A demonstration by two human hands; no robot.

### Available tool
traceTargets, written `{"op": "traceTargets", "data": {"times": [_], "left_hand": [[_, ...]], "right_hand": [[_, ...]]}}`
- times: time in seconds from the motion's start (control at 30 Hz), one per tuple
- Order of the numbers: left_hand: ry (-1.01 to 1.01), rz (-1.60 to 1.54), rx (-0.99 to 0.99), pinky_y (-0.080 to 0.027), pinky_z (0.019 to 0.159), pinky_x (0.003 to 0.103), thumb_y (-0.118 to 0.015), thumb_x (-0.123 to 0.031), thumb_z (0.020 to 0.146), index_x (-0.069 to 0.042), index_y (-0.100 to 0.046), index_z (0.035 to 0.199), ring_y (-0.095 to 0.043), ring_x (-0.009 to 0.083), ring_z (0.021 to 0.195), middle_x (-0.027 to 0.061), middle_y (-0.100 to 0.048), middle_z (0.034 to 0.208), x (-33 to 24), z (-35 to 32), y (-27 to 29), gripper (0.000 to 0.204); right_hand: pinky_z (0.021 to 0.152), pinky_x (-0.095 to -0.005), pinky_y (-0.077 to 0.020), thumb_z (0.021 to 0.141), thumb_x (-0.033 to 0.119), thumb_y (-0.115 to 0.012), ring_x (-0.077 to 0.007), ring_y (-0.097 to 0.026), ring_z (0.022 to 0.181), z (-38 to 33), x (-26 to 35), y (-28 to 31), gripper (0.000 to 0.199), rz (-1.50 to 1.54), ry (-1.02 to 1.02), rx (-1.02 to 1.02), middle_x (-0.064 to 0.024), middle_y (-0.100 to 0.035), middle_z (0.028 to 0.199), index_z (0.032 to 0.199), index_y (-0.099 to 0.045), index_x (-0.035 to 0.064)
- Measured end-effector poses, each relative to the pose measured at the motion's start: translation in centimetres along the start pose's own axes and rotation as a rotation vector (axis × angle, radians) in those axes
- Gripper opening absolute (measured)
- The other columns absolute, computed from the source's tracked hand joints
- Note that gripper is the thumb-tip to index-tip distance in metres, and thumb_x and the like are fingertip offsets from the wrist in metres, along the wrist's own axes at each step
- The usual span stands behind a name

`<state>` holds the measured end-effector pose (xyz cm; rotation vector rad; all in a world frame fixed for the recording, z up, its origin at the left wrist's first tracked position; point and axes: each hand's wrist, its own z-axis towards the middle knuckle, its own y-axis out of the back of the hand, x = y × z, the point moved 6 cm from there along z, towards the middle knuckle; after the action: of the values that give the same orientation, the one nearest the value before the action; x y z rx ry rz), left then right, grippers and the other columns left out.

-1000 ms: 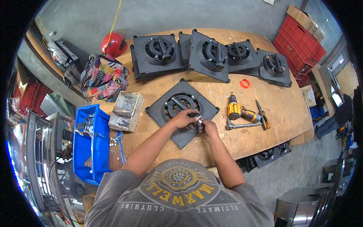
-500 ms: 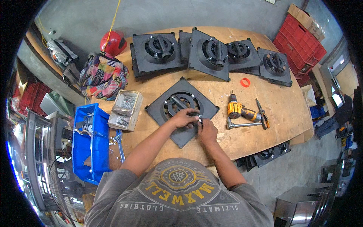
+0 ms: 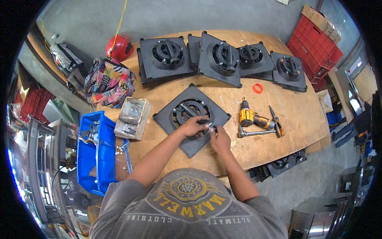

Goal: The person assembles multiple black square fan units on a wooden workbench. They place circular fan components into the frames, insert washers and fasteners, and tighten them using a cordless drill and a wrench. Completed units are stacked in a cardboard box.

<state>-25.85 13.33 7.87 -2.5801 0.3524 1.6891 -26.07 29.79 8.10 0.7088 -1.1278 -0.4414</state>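
A square black plate with a round vented centre and a crossbar lies cornerwise on the table in front of me. My left hand rests over its lower right side, the fingers curled at the edge of the round opening. Close beside it, my right hand has thumb and fingers drawn together at a small shiny metal piece, perhaps a fastener. Both hands' fingertips meet around that piece, and they partly hide it. Which fingers grip it is hard to make out.
Right of the plate lie a yellow cordless drill, a ratchet wrench, pliers and an orange ring. Similar black plates line the back. On the left are a divided box of screws, a blue bin and a wrench.
My right hand has shifted slightly right and down, its fingers a little apart from the left hand's. The left hand stays nearly in place on the plate.
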Motion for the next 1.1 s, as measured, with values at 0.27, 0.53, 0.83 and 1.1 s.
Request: {"op": "traceTargets", "data": {"times": [0.27,0.53,0.83,1.1], "left_hand": [[0.015,-0.047,-0.013,-0.053,0.057,0.029,-0.069,-0.023,0.094,-0.007,-0.053,0.136,-0.064,0.0121,0.063,0.0068,-0.07,0.087,0.2,0.1,-0.1,0.048],[0.017,-0.079,0.004,-0.053,0.058,0.029,-0.07,-0.023,0.094,-0.007,-0.055,0.135,-0.065,0.0123,0.062,0.0076,-0.071,0.089,0.1,0.0,-0.1,0.047],[0.002,-0.045,-0.015,-0.052,0.057,0.029,-0.07,-0.023,0.093,-0.008,-0.055,0.136,-0.064,0.0125,0.061,0.0071,-0.071,0.092,0.5,0.4,-0.1,0.047],[0.033,-0.046,-0.013,-0.052,0.056,0.028,-0.071,-0.023,0.093,-0.007,-0.055,0.136,-0.064,0.0115,0.061,0.0059,-0.071,0.091,0.3,0.2,-0.1,0.049]], "right_hand": [[0.054,-0.0316,-0.0444,0.103,0.042,-0.045,-0.0176,-0.055,0.056,-0.4,-2.7,-4.8,0.049,0.951,-0.738,0.374,-0.0039,-0.055,0.06,0.081,-0.06,0.0002],[0.065,-0.052,-0.0469,0.1,0.034,-0.047,-0.0436,-0.062,0.073,-0.2,0.3,-1.0,0.033,0.044,-0.003,0.039,-0.0209,-0.064,0.081,0.093,-0.059,0.0033],[0.07,-0.0471,-0.0505,0.101,0.035,-0.045,-0.041,-0.064,0.073,0.6,-2.4,-2.9,0.038,0.406,-0.297,0.19,-0.0243,-0.062,0.076,0.093,-0.059,0.0004],[0.067,-0.0444,-0.0486,0.1,0.034,-0.05,-0.0335,-0.065,0.073,0.2,-3.0,-4.0,0.04,0.712,-0.555,0.324,-0.0188,-0.064,0.075,0.094,-0.061,-0.0042]]}}
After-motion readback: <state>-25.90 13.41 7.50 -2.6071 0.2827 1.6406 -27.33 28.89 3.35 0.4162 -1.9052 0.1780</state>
